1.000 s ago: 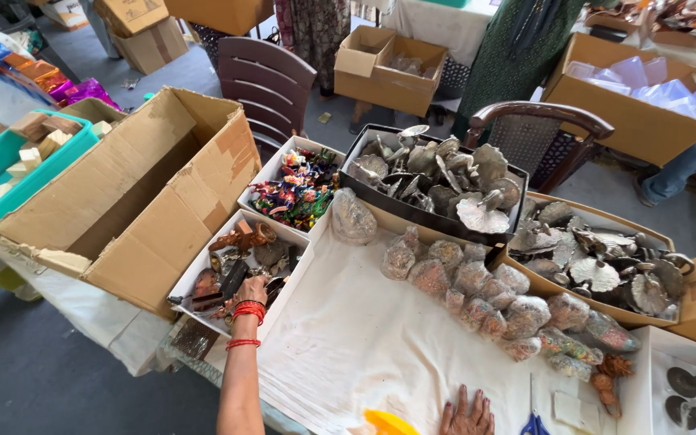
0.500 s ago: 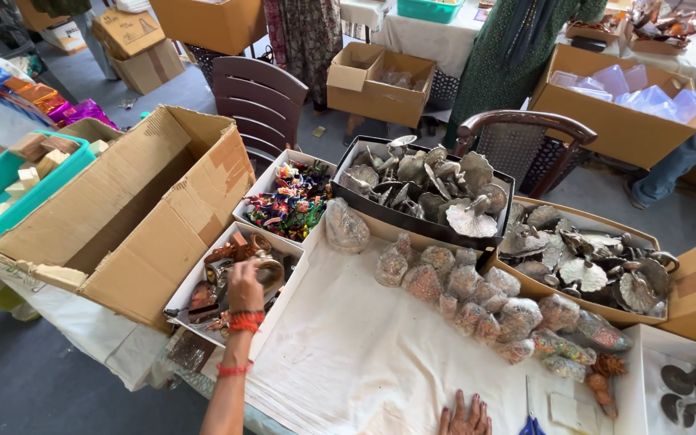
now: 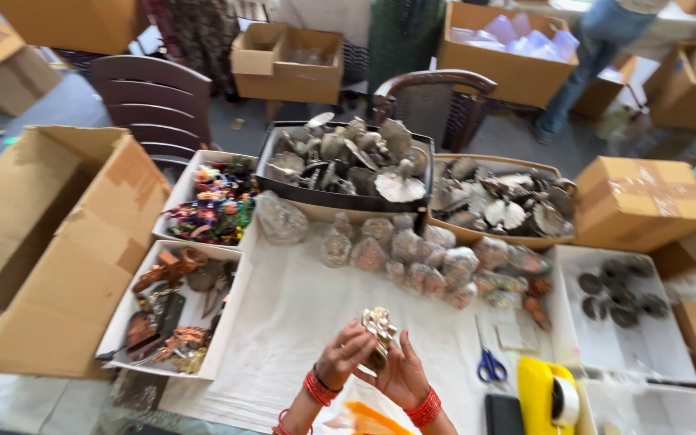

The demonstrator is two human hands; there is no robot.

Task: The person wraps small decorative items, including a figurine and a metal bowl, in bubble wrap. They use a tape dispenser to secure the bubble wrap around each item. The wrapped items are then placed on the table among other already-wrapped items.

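Near the tabletop's front edge, the left hand (image 3: 346, 353) and right hand (image 3: 403, 379) close around a small gold metal ornament (image 3: 379, 328), turning it for inspection; next it needs a steady grip.

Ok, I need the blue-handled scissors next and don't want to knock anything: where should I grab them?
Take the scissors by the blue loops, coming from the near edge on the right hand side. They lie flat on the white cloth with the loops toward you and the blades pointing away; the yellow tape dispenser sits close on their right.
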